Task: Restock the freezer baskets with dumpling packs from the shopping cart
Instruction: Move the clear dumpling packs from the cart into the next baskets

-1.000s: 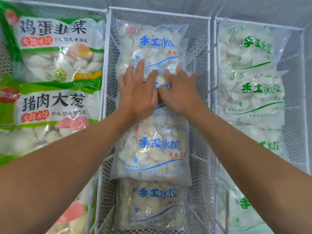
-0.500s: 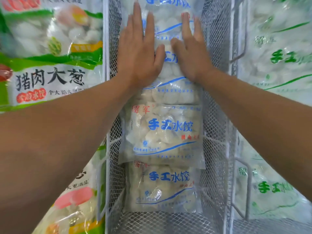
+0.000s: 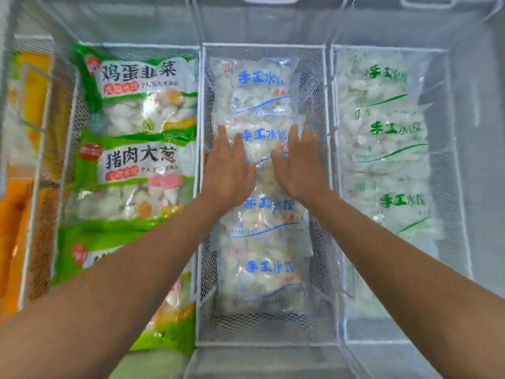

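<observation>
Blue-print dumpling packs lie in overlapping row in centre basket, four visible; both hands on 2nd pack from far end. Left hand flat, fingers straight, pressing pack's left side; right hand same on right side, nothing gripped. Change vs half a sec. ago: hands have slid back toward near end and spread apart; a sec. ago they met at mid-pack. Judgement: pack placed, being smoothed; centre basket approx. full. Left basket w/ green packs; right basket w/ green-print packs; cart not in view.
</observation>
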